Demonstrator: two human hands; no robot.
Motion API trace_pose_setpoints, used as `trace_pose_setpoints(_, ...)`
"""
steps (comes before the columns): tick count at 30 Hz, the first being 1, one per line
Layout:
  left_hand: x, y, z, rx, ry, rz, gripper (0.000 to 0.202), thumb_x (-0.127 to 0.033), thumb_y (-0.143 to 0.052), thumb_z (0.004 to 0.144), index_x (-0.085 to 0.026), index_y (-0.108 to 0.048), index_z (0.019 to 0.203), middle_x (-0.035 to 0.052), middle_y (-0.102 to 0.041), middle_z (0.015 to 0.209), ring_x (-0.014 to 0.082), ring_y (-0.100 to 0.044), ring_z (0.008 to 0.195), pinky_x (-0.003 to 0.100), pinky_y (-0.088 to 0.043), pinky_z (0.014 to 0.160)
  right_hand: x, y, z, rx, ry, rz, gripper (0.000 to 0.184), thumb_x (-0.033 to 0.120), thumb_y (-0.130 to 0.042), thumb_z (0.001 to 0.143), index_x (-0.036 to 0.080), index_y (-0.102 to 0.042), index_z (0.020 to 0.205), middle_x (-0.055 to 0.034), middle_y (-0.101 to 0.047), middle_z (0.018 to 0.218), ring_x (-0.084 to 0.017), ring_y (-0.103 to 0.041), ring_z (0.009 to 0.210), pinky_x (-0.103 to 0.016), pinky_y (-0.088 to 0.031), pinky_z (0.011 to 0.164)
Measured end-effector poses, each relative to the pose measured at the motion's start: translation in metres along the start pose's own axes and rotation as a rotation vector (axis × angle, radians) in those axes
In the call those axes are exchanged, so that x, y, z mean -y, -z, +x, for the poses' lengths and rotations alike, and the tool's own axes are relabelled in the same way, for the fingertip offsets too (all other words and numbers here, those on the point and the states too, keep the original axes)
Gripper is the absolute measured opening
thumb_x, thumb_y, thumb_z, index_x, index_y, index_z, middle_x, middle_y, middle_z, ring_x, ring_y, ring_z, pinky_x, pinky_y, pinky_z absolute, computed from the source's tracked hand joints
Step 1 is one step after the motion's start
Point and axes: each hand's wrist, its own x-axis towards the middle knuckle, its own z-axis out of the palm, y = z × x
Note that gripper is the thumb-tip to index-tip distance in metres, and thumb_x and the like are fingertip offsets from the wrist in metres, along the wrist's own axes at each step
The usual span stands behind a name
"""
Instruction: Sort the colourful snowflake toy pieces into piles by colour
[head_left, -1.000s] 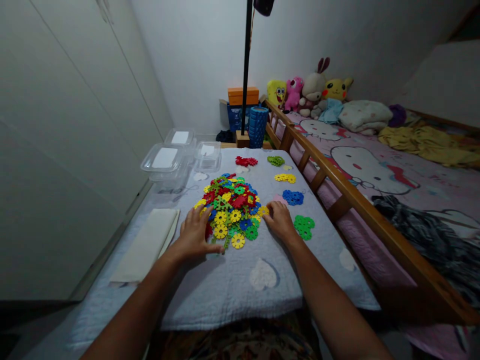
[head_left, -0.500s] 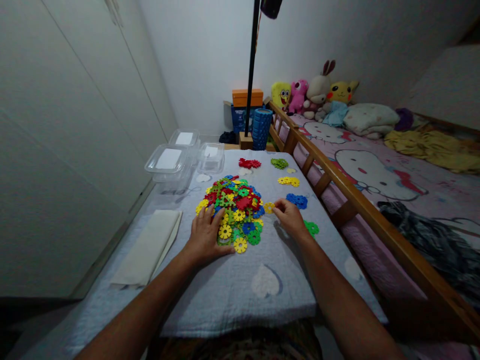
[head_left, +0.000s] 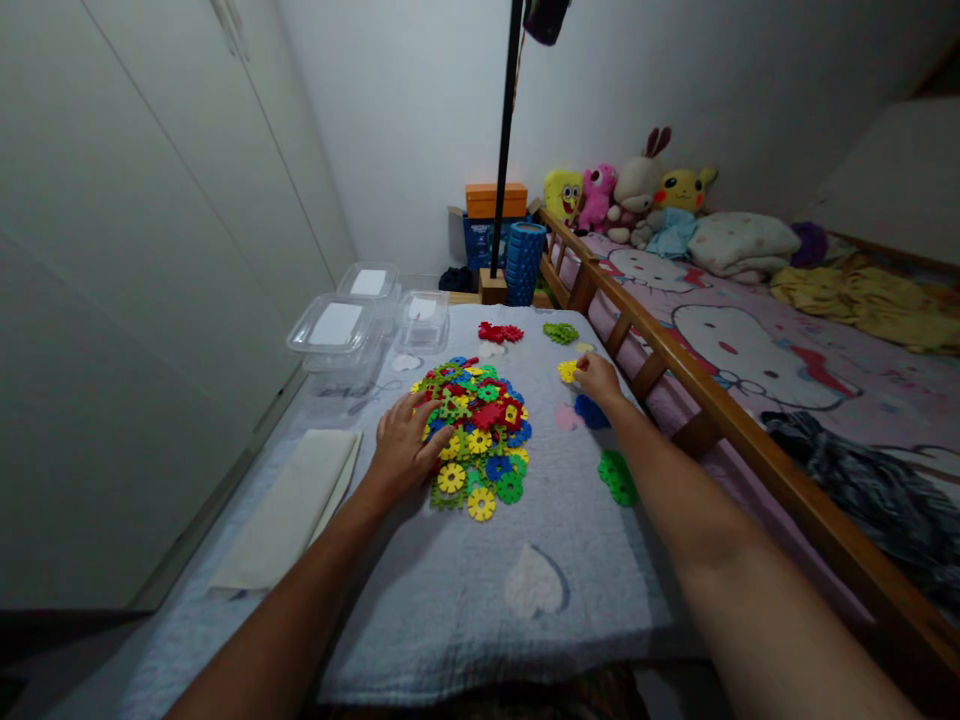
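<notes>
A heap of mixed red, yellow, green and blue snowflake discs (head_left: 476,425) lies on a pale blue quilted cloth (head_left: 480,590). My left hand (head_left: 405,445) rests flat on the heap's left side, fingers spread. My right hand (head_left: 596,378) is stretched out to the small yellow pile (head_left: 568,371), fingertips pinched at a yellow disc. Sorted piles lie around: red (head_left: 500,332), light green (head_left: 560,332), blue (head_left: 591,412) partly under my wrist, and green (head_left: 617,477).
Clear plastic tubs with lids (head_left: 334,335) stand at the far left of the cloth. A folded white cloth (head_left: 292,505) lies at the left. A wooden bed rail (head_left: 720,420) runs along the right. A black pole (head_left: 504,150) rises behind.
My right hand has moved from the heap's right edge, carrying a yellow disc, away to the yellow pile. My left hand slid a little further onto the heap.
</notes>
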Motion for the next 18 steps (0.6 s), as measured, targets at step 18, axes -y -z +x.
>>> trace_pose_setpoints(18, 0.059, -0.023, 0.058, -0.039, 0.181, -0.120, 0.053, -0.059, -0.050, 0.084, -0.016, -0.070, 0.108, 0.0136, -0.070, 0.109, 0.0274, -0.064, 0.100, 0.041, -0.050, 0.097, 0.007, -0.007, 0.009, -0.005, -0.071, -0.149, 0.018, 0.012, -0.057, 0.081, 0.018, -0.070, 0.092, -0.0091, -0.072, 0.095, -0.021, -0.062, 0.089, -0.029, -0.041, 0.076)
